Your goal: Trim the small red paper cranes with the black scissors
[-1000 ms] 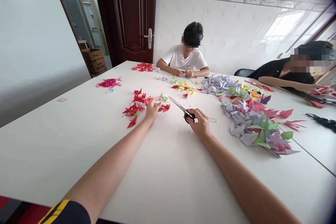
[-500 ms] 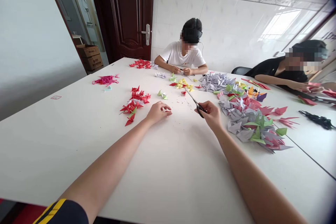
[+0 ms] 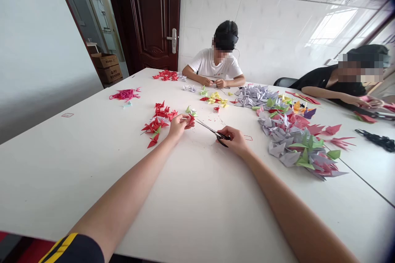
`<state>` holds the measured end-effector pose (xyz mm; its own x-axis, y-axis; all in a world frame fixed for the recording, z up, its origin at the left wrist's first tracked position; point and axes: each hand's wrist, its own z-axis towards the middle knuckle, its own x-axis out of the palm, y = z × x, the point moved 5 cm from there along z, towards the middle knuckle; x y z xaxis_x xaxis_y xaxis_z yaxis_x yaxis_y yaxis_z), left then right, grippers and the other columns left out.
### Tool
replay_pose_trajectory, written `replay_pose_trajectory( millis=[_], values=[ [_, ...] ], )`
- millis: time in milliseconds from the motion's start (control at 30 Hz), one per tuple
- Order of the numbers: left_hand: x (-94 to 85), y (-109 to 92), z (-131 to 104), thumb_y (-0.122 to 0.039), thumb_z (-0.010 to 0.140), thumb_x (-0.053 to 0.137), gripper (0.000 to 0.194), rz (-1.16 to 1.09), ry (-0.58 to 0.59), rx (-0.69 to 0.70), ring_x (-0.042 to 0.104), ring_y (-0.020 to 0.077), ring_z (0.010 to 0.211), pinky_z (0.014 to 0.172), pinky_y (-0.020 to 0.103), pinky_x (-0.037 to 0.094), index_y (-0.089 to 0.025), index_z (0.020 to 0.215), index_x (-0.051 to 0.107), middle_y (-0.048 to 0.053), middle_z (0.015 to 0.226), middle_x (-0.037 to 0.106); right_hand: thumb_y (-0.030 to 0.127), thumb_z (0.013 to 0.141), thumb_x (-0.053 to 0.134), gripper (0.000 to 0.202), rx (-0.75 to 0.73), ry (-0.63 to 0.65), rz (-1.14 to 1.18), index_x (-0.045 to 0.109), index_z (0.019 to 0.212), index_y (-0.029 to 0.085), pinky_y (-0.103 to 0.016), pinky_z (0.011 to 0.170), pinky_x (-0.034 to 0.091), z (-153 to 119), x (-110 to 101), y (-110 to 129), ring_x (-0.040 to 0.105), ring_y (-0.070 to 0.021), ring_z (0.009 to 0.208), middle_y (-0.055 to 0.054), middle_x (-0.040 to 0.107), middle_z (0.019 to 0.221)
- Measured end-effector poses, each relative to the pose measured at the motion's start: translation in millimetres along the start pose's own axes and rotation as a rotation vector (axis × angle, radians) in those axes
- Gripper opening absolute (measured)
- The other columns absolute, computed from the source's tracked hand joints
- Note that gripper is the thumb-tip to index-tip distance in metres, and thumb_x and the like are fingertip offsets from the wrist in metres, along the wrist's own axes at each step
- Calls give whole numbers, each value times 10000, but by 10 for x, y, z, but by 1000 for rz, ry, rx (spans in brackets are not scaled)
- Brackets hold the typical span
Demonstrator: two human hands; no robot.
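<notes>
The left arm wears a short navy sleeve [image 3: 80, 250] edged with two yellow stripes [image 3: 60, 248]; both forearms are bare.

Over there, left of the big pile [image 3: 279, 148], I can see scissors [image 3: 212, 130] with black handles and slim silver blades that look slightly parted, held slanting in the right hand [image 3: 236, 143], tips aimed away from the pile. Farther left of it, just beside the tips, is a small, pointed red paper fold [image 3: 191, 121], pinched in the left hand [image 3: 179, 127].
</notes>
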<state>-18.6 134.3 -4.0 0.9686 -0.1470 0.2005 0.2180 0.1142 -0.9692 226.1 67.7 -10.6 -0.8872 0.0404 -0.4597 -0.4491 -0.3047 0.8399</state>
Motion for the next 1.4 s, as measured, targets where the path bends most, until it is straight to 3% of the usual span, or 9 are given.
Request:
replay_pose_trajectory(
  millis=[267, 633, 733, 900, 1000, 1100, 1200, 1267, 1400],
  values=[
    [13, 24, 16, -513, 717, 778, 426, 55, 65, 8, 714, 184, 740, 796, 338, 558, -135, 889, 681, 82, 775, 730, 318, 701, 700, 257, 31, 24, 15, 684, 931, 203, -314, 681, 471, -21, 64, 81, 655, -212, 774, -43, 753, 839],
    [17, -31, -9, -463, 746, 754, 351, 75, 12, 16, 673, 135, 687, 742, 278, 529, -145, 876, 682, 50, 767, 706, 311, 704, 665, 241, 45, -20, -21, 685, 919, 205, -324, 689, 489, -3, 82, 34, 643, -202, 735, -39, 748, 819],
    [-13, -37, -13, -472, 800, 714, 368, 62, -55, 11, 680, 134, 659, 705, 275, 524, -163, 989, 648, 48, 806, 711, 299, 739, 651, 221, -74, -130, -95, 679, 940, 211, -335, 716, 512, -15, 27, 81, 657, -205, 746, -38, 736, 819],
    [-31, -56, -34, -417, 863, 657, 276, 64, -99, 19, 678, 121, 666, 697, 256, 514, -167, 977, 631, 40, 796, 696, 296, 875, 571, 180, -465, -461, -479, 685, 987, 213, -334, 714, 509, -164, -146, 299, 669, -215, 827, -94, 714, 938],
    [-29, -57, -39, -400, 873, 641, 245, 81, -91, 14, 670, 118, 653, 697, 255, 510, -166, 943, 634, 34, 767, 688, 305, 906, 544, 175, -526, -555, -625, 679, 973, 218, -340, 734, 498, -210, -191, 361, 666, -216, 812, -99, 700, 903],
    [-34, -54, -33, -396, 875, 634, 236, 94, -92, 13, 664, 118, 634, 681, 254, 507, -164, 916, 637, 33, 749, 684, 355, 885, 545, 214, -414, -601, -652, 668, 989, 213, -328, 700, 473, -153, -212, 377, 638, -205, 762, -91, 687, 899],
    [-38, -46, -21, -411, 867, 643, 252, 95, -87, 17, 664, 122, 626, 665, 255, 509, -162, 905, 638, 37, 745, 686, 408, 794, 588, 264, -94, -663, -597, 643, 965, 214, -306, 615, 404, -50, -264, 300, 603, -205, 733, -65, 677, 879],
    [-38, -42, -14, -424, 861, 648, 267, 93, -80, 29, 668, 123, 630, 662, 253, 513, -162, 907, 639, 40, 749, 691, 411, 743, 605, 267, 57, -638, -557, 624, 928, 220, -295, 598, 359, 2, -269, 237, 582, -204, 729, -45, 672, 849],
    [-43, -28, -6, -426, 848, 659, 271, 84, -80, 33, 664, 120, 625, 651, 245, 512, -160, 898, 641, 36, 735, 690, 433, 710, 618, 263, 163, -556, -509, 596, 875, 230, -287, 602, 312, 24, -255, 131, 552, -199, 726, -25, 656, 818]
  ],
)
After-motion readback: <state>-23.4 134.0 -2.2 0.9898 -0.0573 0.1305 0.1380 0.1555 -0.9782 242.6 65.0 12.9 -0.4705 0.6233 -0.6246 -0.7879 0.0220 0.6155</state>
